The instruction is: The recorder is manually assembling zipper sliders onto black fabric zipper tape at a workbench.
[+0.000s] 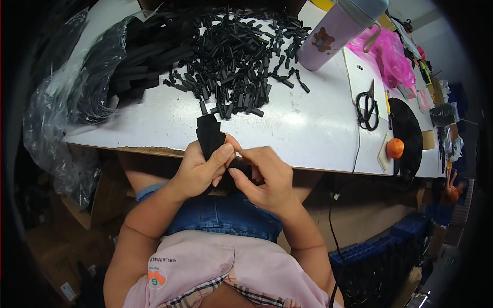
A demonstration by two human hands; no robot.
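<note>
My left hand (197, 172) is closed round a flat black fabric strip (208, 134), its thumb pressed along the strip's side. The strip's wide end points away over the table's front edge. Close beside it, my right hand (268, 177) has its fingers bent, with thumb and forefinger curled toward the left fingertips. Whatever it grips is too small or hidden to name. Beyond both hands lies a large heap of small black pieces (231, 66), narrow and stick-like, some with short cord-like ends.
Black strips (136, 77) lie in a clear plastic bag (84, 97) at left. To the right are a lilac bottle (331, 38), black-handled scissors (367, 110) on a notebook (354, 77), a pink plastic bag (390, 54), an orange fruit (395, 148) and a curved black piece (408, 133).
</note>
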